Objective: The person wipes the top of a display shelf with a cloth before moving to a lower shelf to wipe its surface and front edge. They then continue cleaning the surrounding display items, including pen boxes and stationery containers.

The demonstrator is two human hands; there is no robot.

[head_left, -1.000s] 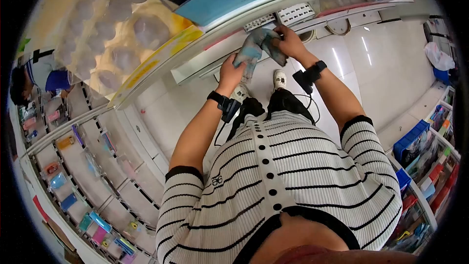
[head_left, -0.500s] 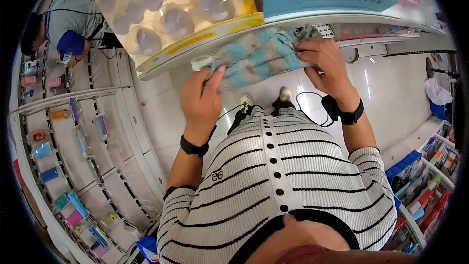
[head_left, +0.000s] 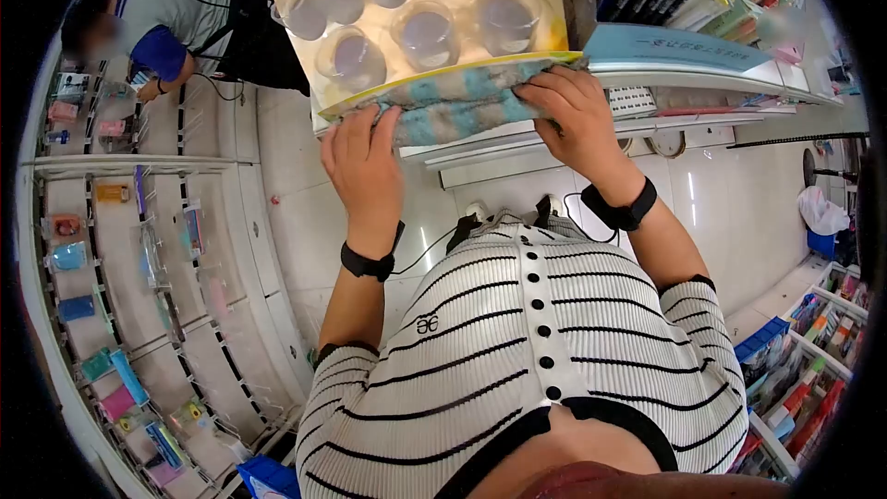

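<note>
I see both hands up at the shelf front, each gripping the same blue-and-grey striped fuzzy cloth (head_left: 462,106). The left hand (head_left: 363,159) clamps the cloth's left end, fingers curled over the top, thumb side underneath as far as I can tell. The right hand (head_left: 575,120) presses on the cloth's right end, fingers spread flat over the top edge. The cloth is stretched out horiz. between the 2 hands, lying along the white curved shelf edge (head_left: 517,134), right under the yellow-trimmed clear plastic pack of round cups (head_left: 416,18), touching its bottom rim.

Black wristbands (head_left: 370,263) on both wrists, w/ a thin cable running off the left one. To the right of the pack sits a light-blue sign strip w/ printed characters (head_left: 674,46), w/ dark boxed items stacked above it. Below the hands is the black-and-white striped knit top (head_left: 517,351) w/ a row of black buttons. At far left, white wire racks w/ small coloured packets (head_left: 102,240). Another person in a grey-and-blue top (head_left: 166,18) bends over at upper left, well apart from my hands. Glossy white floor tiles (head_left: 730,203) show at the right.
</note>
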